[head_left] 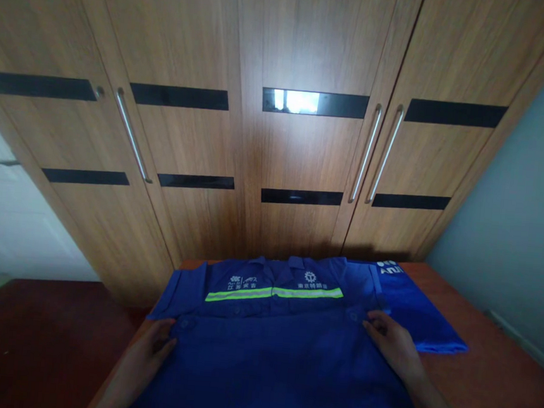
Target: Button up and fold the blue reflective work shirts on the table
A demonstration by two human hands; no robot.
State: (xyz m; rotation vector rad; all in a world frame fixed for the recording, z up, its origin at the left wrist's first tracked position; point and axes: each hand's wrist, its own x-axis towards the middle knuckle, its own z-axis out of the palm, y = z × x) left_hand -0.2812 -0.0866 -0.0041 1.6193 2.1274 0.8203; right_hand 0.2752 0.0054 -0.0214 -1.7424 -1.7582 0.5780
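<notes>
A dark blue work shirt (264,349) lies spread on a reddish-brown table (471,367), its collar toward the wardrobe. Yellow-green reflective strips and white printing cross its chest. Its lower part is folded up over the front, with the upper edge just below the strips. At the left end of that edge, my left hand (149,349) pinches the cloth between thumb and fingers. My right hand (393,341) grips the right end of the same edge near a button. Partly under the shirt's right sleeve is a brighter blue folded cloth (419,312) with white lettering.
Behind the table stands a wooden wardrobe (298,225) with black bands and long metal handles. A white door (8,219) is at the left, above a dark red floor (51,337). A pale wall (521,238) rises at the right.
</notes>
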